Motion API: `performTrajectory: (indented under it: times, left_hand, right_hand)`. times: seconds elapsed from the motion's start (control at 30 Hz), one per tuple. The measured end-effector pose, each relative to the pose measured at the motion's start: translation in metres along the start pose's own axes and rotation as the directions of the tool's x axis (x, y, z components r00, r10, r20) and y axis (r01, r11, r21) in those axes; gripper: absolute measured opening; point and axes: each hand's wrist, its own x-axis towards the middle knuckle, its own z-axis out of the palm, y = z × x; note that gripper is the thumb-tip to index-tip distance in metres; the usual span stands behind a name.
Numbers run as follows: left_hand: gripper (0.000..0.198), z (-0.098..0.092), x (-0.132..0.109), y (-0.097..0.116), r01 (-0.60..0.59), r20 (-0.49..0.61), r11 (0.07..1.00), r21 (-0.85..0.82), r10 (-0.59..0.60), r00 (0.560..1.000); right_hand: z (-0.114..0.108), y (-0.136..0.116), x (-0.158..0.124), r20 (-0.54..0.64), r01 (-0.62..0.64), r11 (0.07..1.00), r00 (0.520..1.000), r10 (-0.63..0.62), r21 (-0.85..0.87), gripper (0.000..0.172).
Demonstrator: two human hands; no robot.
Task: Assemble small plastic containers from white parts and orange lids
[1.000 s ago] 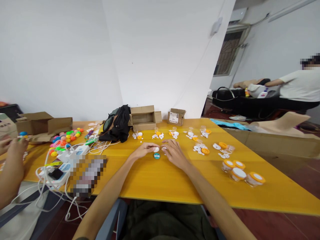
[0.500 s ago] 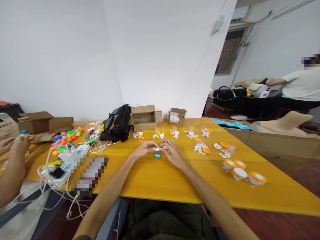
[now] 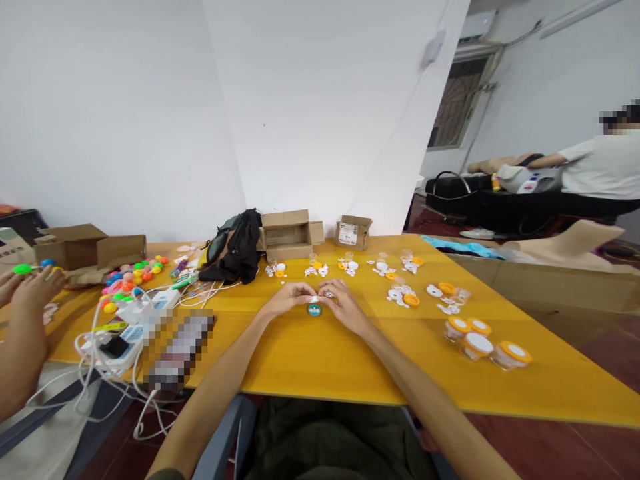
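1. The small far box (image 3: 362, 235) has a white label (image 3: 349, 233), too tiny to read.
2. The left hand (image 3: 294, 297) and right hand (image 3: 346, 308) pinch a little white piece (image 3: 313, 299) over the middle of the table (image 3: 310, 360); fingers hide most of it.
3. A round teal piece (image 3: 314, 311) is just nearer.
4. Orange-topped jars (image 3: 477, 347) stand near right; a black bag (image 3: 239, 248) lies far left.
5. Another person's arms (image 3: 25, 340) are cut off at left.
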Motion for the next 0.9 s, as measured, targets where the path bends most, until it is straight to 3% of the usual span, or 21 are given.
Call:
performTrajectory:
  times: [0.9]
  left_hand:
    - [0.038,0.0058,-0.0008,0.0003,0.015,0.025,0.997,0.075,-0.017,1.000]
  right_hand:
    - [-0.0036,0.0051,0.0005,0.119,-0.034,0.999,0.992,0.034,0.002,0.012]
